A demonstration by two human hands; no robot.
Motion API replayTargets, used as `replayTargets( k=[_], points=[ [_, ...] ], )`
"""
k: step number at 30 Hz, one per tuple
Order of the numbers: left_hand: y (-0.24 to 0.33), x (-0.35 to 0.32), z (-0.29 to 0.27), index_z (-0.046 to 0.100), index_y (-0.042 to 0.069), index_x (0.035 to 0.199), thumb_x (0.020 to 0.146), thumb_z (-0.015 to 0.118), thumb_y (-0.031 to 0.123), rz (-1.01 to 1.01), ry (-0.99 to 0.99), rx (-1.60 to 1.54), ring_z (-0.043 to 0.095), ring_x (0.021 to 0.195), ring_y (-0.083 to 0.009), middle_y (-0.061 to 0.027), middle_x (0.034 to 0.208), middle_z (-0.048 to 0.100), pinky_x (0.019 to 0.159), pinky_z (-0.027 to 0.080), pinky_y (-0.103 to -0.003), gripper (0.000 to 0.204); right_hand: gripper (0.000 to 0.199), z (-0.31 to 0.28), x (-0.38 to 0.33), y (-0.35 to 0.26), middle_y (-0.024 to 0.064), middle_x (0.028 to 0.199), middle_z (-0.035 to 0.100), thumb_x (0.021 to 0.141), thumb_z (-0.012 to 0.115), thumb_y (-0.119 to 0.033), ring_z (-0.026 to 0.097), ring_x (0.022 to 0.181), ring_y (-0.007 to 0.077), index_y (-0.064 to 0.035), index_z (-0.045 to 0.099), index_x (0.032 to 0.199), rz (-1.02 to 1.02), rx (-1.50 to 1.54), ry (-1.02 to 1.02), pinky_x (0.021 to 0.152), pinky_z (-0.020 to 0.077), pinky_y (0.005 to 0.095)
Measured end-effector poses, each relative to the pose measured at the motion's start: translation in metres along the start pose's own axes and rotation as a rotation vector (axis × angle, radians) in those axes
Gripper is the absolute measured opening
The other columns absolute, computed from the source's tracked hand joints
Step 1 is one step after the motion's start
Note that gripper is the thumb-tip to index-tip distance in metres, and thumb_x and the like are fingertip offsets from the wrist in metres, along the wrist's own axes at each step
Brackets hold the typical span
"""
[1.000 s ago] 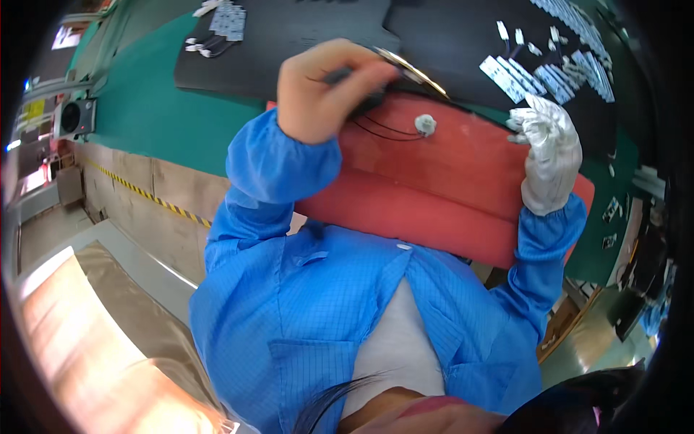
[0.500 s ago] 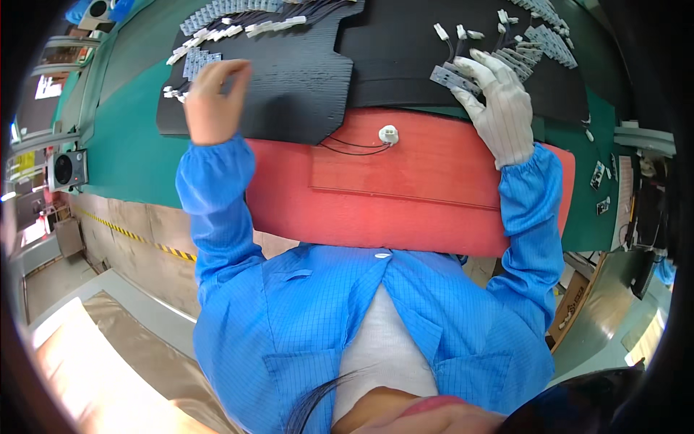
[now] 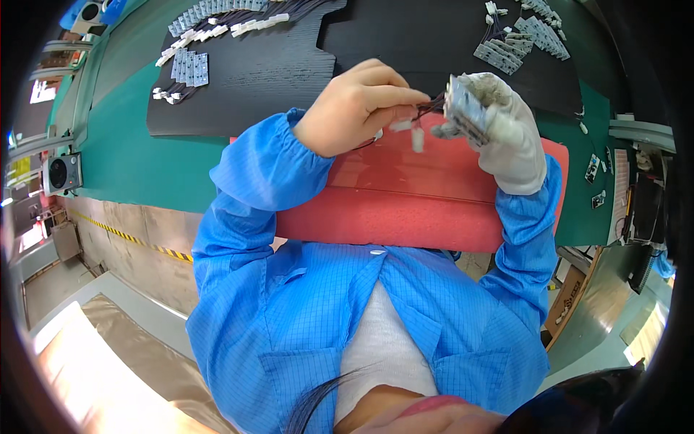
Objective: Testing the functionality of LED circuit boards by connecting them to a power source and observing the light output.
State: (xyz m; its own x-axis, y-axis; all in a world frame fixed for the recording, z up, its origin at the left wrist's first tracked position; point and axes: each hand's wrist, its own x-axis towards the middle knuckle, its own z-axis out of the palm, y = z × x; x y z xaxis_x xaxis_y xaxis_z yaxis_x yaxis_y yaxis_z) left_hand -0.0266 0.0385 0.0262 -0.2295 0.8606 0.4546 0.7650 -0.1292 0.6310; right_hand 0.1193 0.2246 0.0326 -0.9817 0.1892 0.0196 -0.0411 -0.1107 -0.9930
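Above the red pad [image 3: 405,224], my gloved right hand [image 3: 515,148] grips a small blue-grey circuit board [image 3: 466,108], tilted on edge. Dark wires [image 3: 432,107] run from the board toward my bare left hand [image 3: 354,108], whose thumb and fingers are pinched around them. A white plug [image 3: 418,139] dangles just below those fingertips, slightly blurred. Behind my left hand, the white connector on the pad is mostly hidden.
Ribbed black mats [image 3: 267,87] lie across the green table [image 3: 116,145]. Wired boards sit in rows at the far left [image 3: 189,69] and in clusters at the far right [image 3: 502,54]. Loose small parts [image 3: 594,168] lie near the right table edge.
My right hand has lifted a board off the black mat and drawn it nearer, over the red pad. The left hand has come rightward from the left mat onto its wires.
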Motion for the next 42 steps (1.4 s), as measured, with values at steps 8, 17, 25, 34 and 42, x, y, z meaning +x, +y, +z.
replayTargets(
  k=[8,17,25,34,42],
  points=[
    [0.007,-0.009,0.001,0.063,-0.001,0.092,0.083,0.065,0.005,-0.507,-0.103,-0.437,0.058,0.070,-0.0110,-0.0045,0.081,0.060,0.063,0.046,-0.023,0.010,0.059,-0.002,0.008,0.016,0.0091,0.105,0.061,0.091,0.049,-0.051,0.060,0.089,0.0186,-0.0008,0.051,0.122,0.210,0.526,-0.037,0.079,0.0515,0.0356],
    [0.009,-0.019,0.001,0.060,0.001,0.093,0.081,0.063,0.003,-0.400,-0.004,-0.208,0.057,0.068,-0.0164,-0.0091,0.083,0.059,0.062,0.048,-0.028,0.013,0.047,0.002,0.005,0.006,0.0001,0.063,0.052,0.090,0.056,-0.035,0.051,0.051,0.0066,0.0000,0.049,0.121,0.388,0.184,0.102,0.045,0.0411,0.0178],
    [0.008,-0.039,0.008,0.059,0.000,0.092,0.081,0.060,-0.003,-0.500,0.167,-0.443,0.063,0.074,-0.0205,-0.0105,0.083,0.060,0.067,0.050,-0.028,0.012,0.051,0.011,-0.009,-0.015,0.0056,0.084,0.065,0.067,0.073,-0.009,0.059,0.064,0.0063,-0.0004,0.058,0.115,0.223,-0.128,0.041,0.057,0.0480,0.0196],
    [0.016,-0.051,0.007,0.062,0.003,0.088,0.074,0.060,-0.005,-0.258,0.139,-0.023,0.061,0.073,-0.0298,-0.0126,0.080,0.061,0.065,0.050,-0.034,0.016,0.043,0.002,-0.014,-0.007,0.0104,0.089,0.068,0.066,0.072,-0.007,0.064,0.069,0.0132,0.0030,0.062,0.106,0.248,-0.173,-0.027,0.058,0.0494,0.0243],
    [0.009,-0.054,0.015,0.064,0.003,0.090,0.074,0.067,-0.006,-0.116,0.220,0.066,0.063,0.073,-0.0270,-0.0127,0.083,0.062,0.060,0.052,-0.032,0.019,0.061,-0.002,0.005,0.012,0.0080,0.048,0.055,0.089,0.052,-0.051,0.053,0.041,0.0110,0.0069,0.064,0.074,0.399,-0.179,-0.102,0.042,0.0419,0.0225]
  ],
)
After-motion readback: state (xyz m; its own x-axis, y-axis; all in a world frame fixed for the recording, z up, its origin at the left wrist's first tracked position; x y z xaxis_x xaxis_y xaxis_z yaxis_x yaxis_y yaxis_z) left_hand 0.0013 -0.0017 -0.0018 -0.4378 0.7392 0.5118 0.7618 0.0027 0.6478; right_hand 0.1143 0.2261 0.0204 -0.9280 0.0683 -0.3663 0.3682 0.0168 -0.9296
